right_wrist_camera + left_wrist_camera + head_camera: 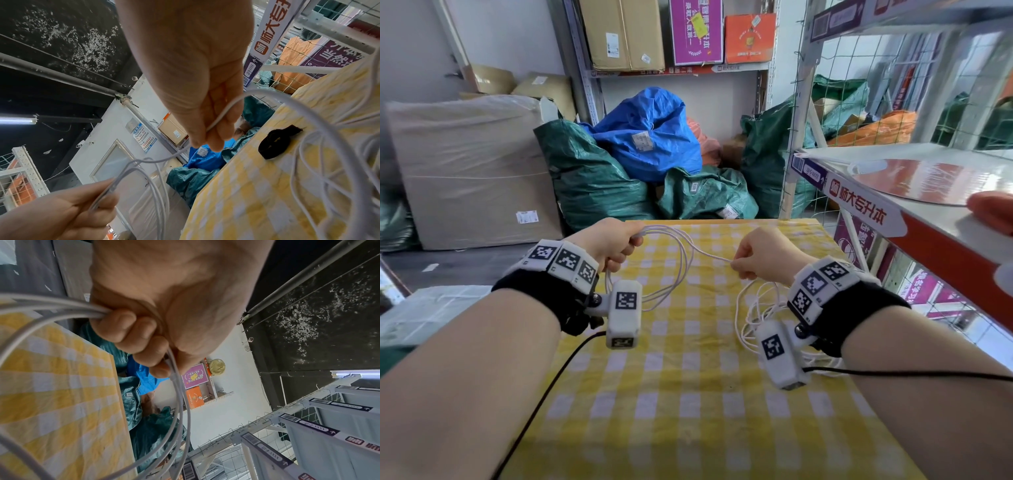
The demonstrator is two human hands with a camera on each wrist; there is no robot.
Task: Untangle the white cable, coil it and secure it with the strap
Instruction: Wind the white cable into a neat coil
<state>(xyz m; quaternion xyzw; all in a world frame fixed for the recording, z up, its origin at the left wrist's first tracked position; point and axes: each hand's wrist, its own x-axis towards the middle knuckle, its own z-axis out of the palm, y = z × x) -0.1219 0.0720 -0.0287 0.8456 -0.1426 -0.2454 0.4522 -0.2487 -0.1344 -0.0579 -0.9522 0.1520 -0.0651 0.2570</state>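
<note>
The white cable [690,253] hangs in loops over the yellow checked tablecloth [688,394]. My left hand [613,245] grips several loops of the cable [176,386] in a fist above the cloth's far left. My right hand [753,260] pinches a single strand of the cable [224,113] between thumb and fingers, a taut stretch running from it to the left hand [82,209]. More loose cable lies tangled under my right wrist [756,308]. The black strap [275,144] lies curled on the cloth in the right wrist view; the head view hides it.
A metal shelf [914,205] with a red and white edge stands close on the right. Green and blue sacks [650,137] and a wrapped carton [472,171] pile up beyond the table's far edge. Black sensor leads [544,404] trail from both wrists.
</note>
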